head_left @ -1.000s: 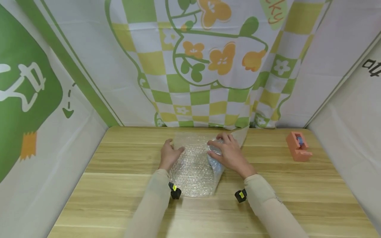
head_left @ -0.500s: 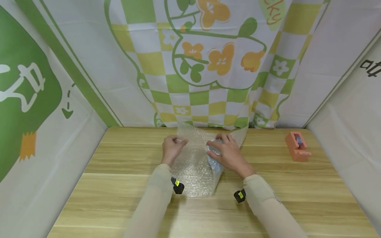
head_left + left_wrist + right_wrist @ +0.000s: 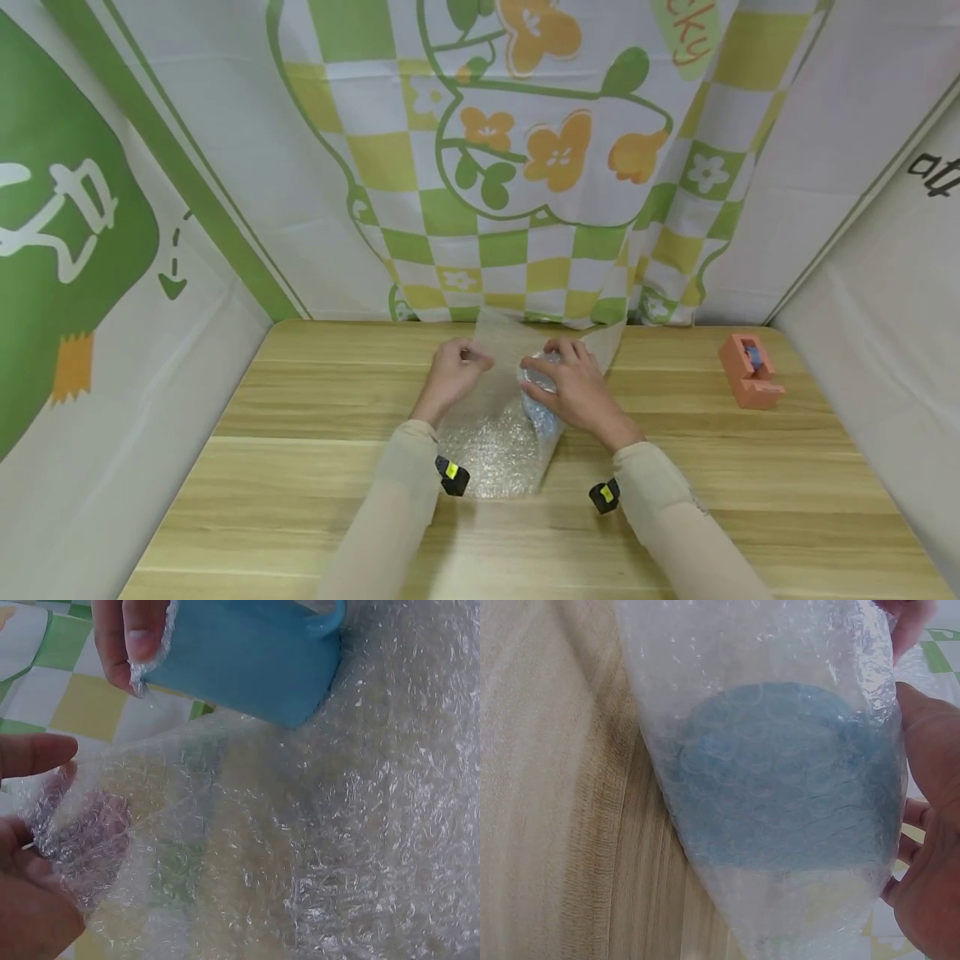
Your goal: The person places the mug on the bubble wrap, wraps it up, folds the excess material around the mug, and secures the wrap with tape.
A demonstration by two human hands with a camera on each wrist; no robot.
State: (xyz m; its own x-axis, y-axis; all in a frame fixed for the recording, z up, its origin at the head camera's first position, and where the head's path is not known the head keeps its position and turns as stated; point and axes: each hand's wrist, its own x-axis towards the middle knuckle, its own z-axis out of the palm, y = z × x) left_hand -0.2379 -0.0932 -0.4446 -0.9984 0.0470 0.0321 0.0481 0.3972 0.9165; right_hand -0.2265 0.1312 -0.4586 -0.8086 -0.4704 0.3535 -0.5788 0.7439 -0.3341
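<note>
A light blue mug (image 3: 247,660) with a handle lies partly wrapped in a sheet of clear bubble wrap (image 3: 495,458) at the table's far middle. In the right wrist view its blue side shows through the plastic. My right hand (image 3: 581,392) grips the mug through the wrap near one end, fingers and thumb curled around it. Left of the mug, my left hand (image 3: 453,379) pinches the far left part of the sheet and holds it raised. In the left wrist view, some of its fingers show through the plastic.
An orange tape dispenser (image 3: 750,372) with a blue roll stands at the table's right back. Behind the wooden table (image 3: 300,500) hangs a checked, flowered cloth (image 3: 525,250). A far corner of wrap reaches this cloth.
My left hand has taken up the sheet's far left part, lifted it and carried it right, toward the mug. The right hand stays in place on the wrapped mug.
</note>
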